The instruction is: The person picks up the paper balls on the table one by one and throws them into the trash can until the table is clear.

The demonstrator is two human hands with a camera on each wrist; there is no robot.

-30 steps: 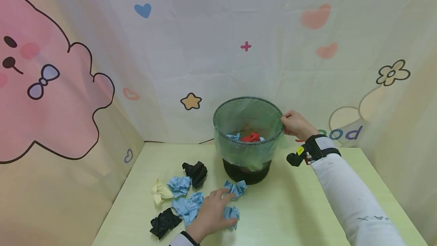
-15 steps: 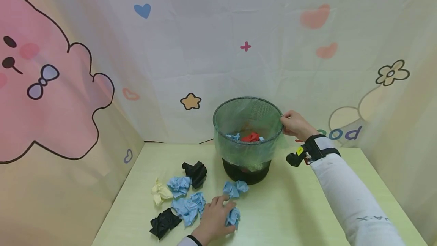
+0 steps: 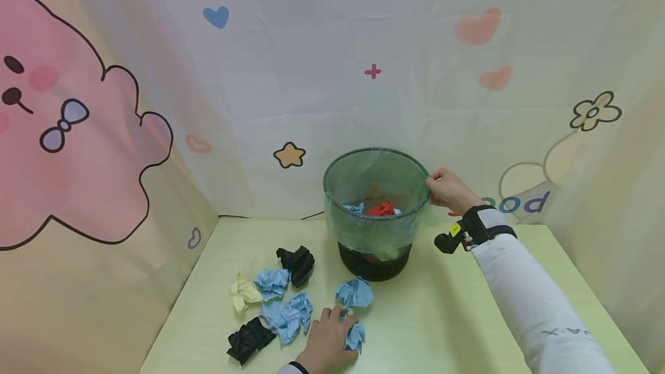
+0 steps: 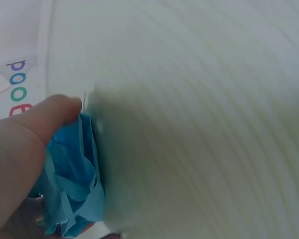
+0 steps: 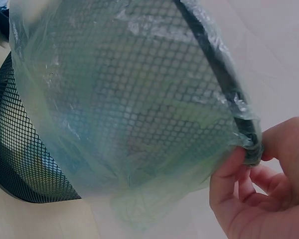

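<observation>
Near the front of the table, my left hand (image 3: 328, 340) holds a crumpled blue paper ball (image 3: 355, 336). In the left wrist view the thumb lies along the blue paper (image 4: 74, 174), and the other fingers are mostly hidden. My right hand (image 3: 453, 189) pinches the rim of a black mesh wastebasket (image 3: 374, 264), with the green plastic bag (image 5: 114, 114) folded over that rim. Red paper (image 3: 383, 209) and some blue paper lie inside the basket. Another blue paper ball (image 3: 355, 292) sits just beyond the left fingertips, in front of the basket.
Left of my left hand lie several crumpled papers: blue ones (image 3: 282, 317), a pale yellow one (image 3: 244, 293), a black one (image 3: 250, 339) nearer me and a black one (image 3: 297, 264) farther back. A printed curtain (image 3: 249, 103) hangs behind the table (image 3: 467, 316).
My left hand has come back slightly toward me, closing on the nearer blue paper ball. The farther blue ball has shifted a little. My right hand stays on the rim.
</observation>
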